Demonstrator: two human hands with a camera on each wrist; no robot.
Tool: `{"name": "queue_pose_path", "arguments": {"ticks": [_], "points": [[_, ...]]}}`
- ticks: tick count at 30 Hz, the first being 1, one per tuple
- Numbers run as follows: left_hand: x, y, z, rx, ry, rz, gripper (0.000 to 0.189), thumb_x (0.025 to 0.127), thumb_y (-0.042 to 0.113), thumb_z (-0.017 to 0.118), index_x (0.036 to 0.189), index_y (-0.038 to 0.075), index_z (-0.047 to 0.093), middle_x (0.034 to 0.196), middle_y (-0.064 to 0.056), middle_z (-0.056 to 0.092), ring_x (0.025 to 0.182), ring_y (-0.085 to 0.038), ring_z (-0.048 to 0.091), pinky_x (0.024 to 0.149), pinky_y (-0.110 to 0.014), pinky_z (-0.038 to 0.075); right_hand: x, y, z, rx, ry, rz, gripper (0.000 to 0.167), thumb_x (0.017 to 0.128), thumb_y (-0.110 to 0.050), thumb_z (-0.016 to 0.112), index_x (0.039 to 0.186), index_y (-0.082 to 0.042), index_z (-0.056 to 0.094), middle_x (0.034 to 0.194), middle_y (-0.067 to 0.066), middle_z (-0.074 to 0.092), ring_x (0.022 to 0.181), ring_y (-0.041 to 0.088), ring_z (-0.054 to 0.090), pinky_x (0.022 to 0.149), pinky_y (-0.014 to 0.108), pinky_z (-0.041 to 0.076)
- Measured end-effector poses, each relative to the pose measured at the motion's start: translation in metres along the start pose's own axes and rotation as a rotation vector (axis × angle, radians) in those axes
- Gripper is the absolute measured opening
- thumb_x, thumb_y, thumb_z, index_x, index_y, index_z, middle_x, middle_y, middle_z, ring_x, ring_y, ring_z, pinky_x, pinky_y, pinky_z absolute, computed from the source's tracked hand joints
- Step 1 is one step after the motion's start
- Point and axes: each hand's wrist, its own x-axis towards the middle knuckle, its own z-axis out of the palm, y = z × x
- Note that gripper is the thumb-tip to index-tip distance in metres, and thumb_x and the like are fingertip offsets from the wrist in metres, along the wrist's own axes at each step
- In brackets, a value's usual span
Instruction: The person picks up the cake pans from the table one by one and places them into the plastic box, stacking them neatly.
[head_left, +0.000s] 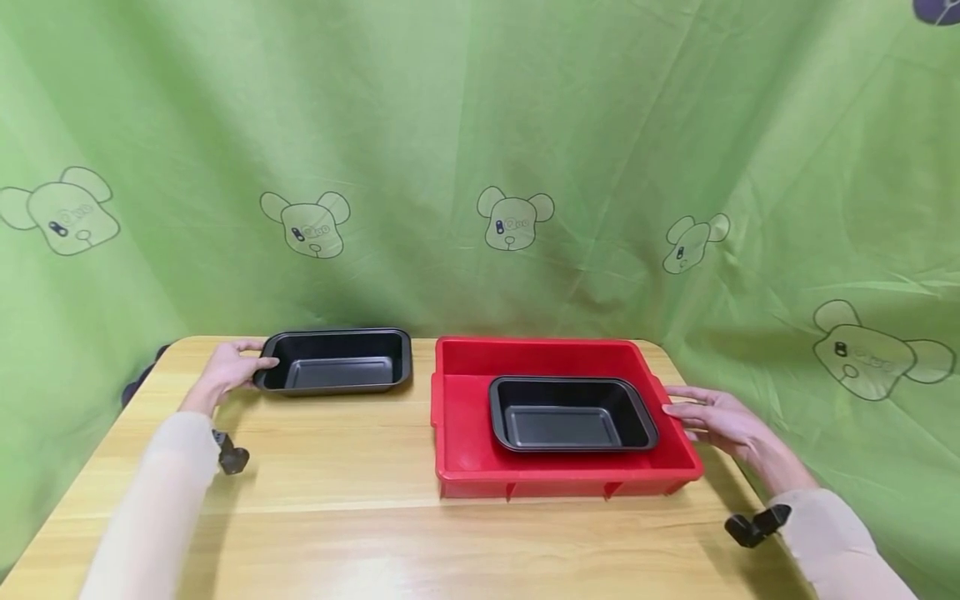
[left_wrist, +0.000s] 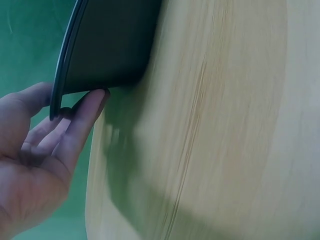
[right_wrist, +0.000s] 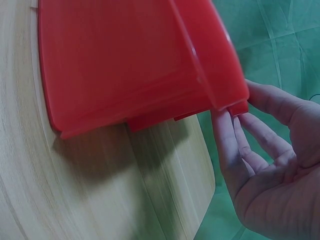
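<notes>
At the table's back left, my left hand [head_left: 228, 367] grips the left end of a black loaf pan [head_left: 341, 372]. In the left wrist view its thumb lies over the pan's rim, with fingers [left_wrist: 85, 112] underneath. On the right is a shallow red plastic bin [head_left: 465, 417], and a second black loaf pan [head_left: 558, 425] sits inside it, towards the right. My right hand [head_left: 720, 421] holds the bin's right rim. The right wrist view has the thumb on the outside of that rim and fingers [right_wrist: 227, 145] below it; the second pan is hidden there.
Both pans and the bin are on a light wooden table [head_left: 337, 500]. A green cloth [head_left: 420, 167] with printed bear heads hangs behind and along the sides. Between the left pan and the bin runs a narrow strip of tabletop. A dark object [head_left: 141, 379] shows beyond the left table edge.
</notes>
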Motion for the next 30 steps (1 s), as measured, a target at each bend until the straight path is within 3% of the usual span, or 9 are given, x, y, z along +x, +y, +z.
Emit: {"name": "queue_pose_path", "arguments": {"ticks": [8, 16, 24, 30], "points": [[-0.004, 0.001, -0.004, -0.010, -0.050, -0.033, 0.073, 0.100, 0.009, 0.067, 0.158, -0.014, 0.029, 0.146, -0.050, 0.044, 0.076, -0.007, 0.076, 0.077, -0.028, 0.069, 0.001, 0.001, -0.001, 0.006, 0.002, 0.003, 0.029, 0.107, -0.013, 0.060, 0.114, -0.039, 0.071, 0.105, -0.009, 0.083, 0.096, 0.009, 0.079, 0.084, 0.028, 0.068], [-0.010, 0.001, -0.007, -0.020, -0.078, -0.042, 0.076, 0.099, 0.006, 0.067, 0.157, -0.017, 0.025, 0.126, -0.038, 0.063, 0.073, -0.006, 0.074, 0.075, -0.029, 0.069, 0.002, 0.001, -0.001, 0.008, -0.001, 0.002, 0.028, 0.107, -0.013, 0.060, 0.114, -0.038, 0.070, 0.105, -0.009, 0.083, 0.096, 0.009, 0.079, 0.084, 0.028, 0.068], [-0.015, -0.001, -0.006, -0.069, -0.087, -0.047, 0.077, 0.099, 0.003, 0.066, 0.158, -0.017, 0.021, 0.134, -0.048, 0.056, 0.075, -0.009, 0.076, 0.079, -0.030, 0.069, 0.000, 0.000, 0.001, 0.007, -0.007, -0.004, 0.028, 0.106, -0.013, 0.061, 0.115, -0.038, 0.070, 0.105, -0.009, 0.082, 0.096, 0.009, 0.079, 0.085, 0.028, 0.068], [-0.018, -0.006, -0.005, -0.108, -0.079, -0.054, 0.075, 0.101, 0.003, 0.063, 0.159, -0.017, 0.020, 0.122, -0.044, 0.065, 0.073, -0.008, 0.076, 0.077, -0.029, 0.069, 0.000, 0.000, 0.000, 0.019, -0.015, -0.010, 0.029, 0.106, -0.013, 0.060, 0.114, -0.038, 0.071, 0.105, -0.008, 0.083, 0.095, 0.010, 0.080, 0.084, 0.028, 0.068]]}}
